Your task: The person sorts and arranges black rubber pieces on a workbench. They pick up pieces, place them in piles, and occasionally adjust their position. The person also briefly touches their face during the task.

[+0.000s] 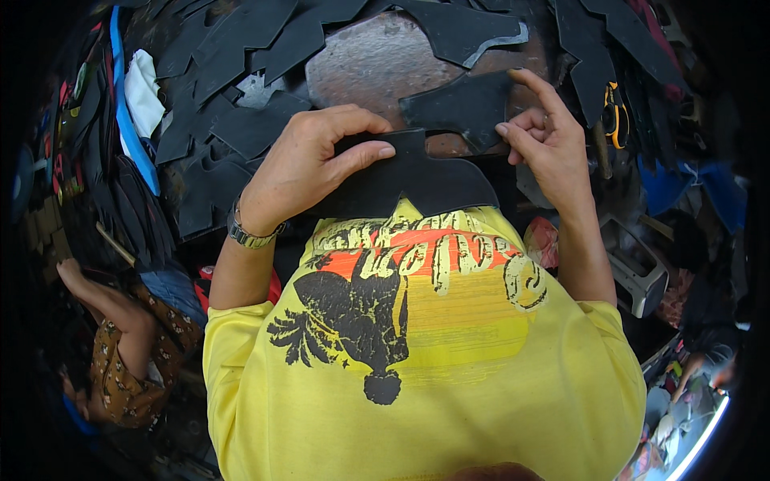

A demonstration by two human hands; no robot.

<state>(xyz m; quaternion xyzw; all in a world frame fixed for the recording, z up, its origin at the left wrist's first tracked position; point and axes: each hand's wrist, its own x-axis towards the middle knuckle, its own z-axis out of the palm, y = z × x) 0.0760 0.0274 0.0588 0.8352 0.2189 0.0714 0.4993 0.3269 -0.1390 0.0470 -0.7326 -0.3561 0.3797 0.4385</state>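
Note:
My left hand (330,156) pinches the upper edge of a black cut leather-like piece (417,180), thumb on top. That piece has a curved outline and a pointed notch, and it lies at the table's near edge against my shirt. My right hand (545,128) grips the right edge of a second black cut piece (461,108) between thumb and fingers. This second piece sits just beyond the first, and its lower corner comes close to it. Parts of both pieces are hidden behind my fingers.
More black cut pieces (237,40) cover the brown tabletop (361,60) at left and far side. One dark piece (461,32) has a grey edge. A yellow-and-black cutter (616,116) lies at right. White cloth (144,94) hangs left. Another person (136,345) sits at lower left.

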